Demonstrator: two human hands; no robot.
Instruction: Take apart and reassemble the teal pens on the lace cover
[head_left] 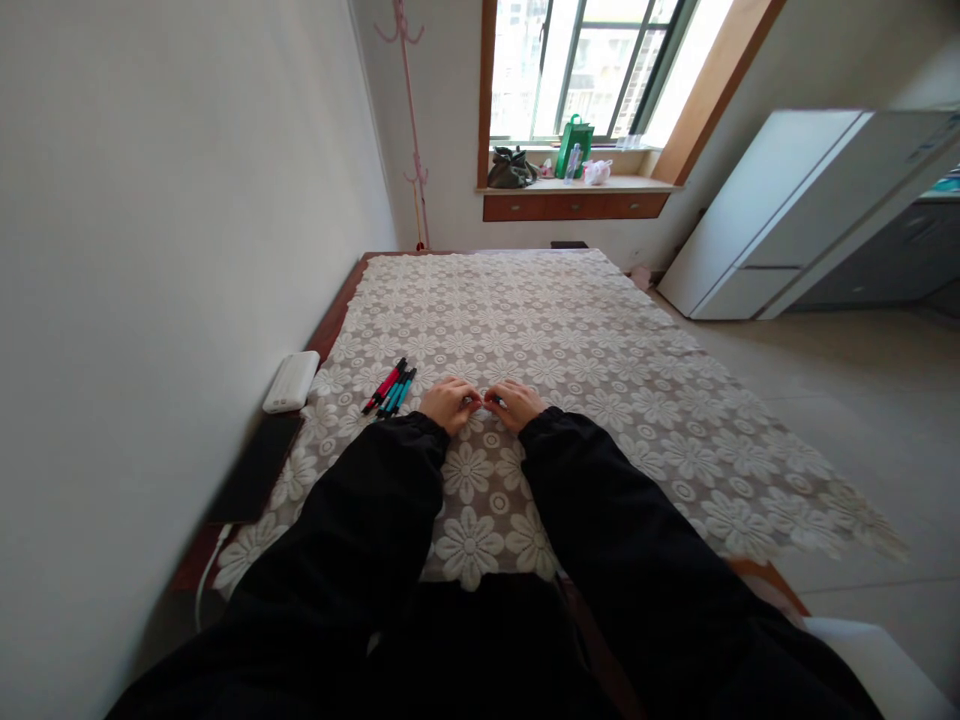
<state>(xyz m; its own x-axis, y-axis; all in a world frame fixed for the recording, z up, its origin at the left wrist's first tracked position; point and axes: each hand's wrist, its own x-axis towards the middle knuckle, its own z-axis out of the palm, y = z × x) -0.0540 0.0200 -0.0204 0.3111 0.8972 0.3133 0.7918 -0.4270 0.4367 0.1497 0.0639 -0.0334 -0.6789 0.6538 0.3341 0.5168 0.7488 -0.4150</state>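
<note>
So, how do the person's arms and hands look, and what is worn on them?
Both arms are covered by long, loose black sleeves reaching the wrists. The left hand and right hand are bare: no gloves show, and any rings or watch are too small to tell.

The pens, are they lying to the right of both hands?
No, the pens lie on the lace cloth to the left of the left hand and right hand, near the white box.

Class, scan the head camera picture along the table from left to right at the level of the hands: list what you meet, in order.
White flat device → bundle of pens → left hand → small thing pinched between the hands → right hand
</note>
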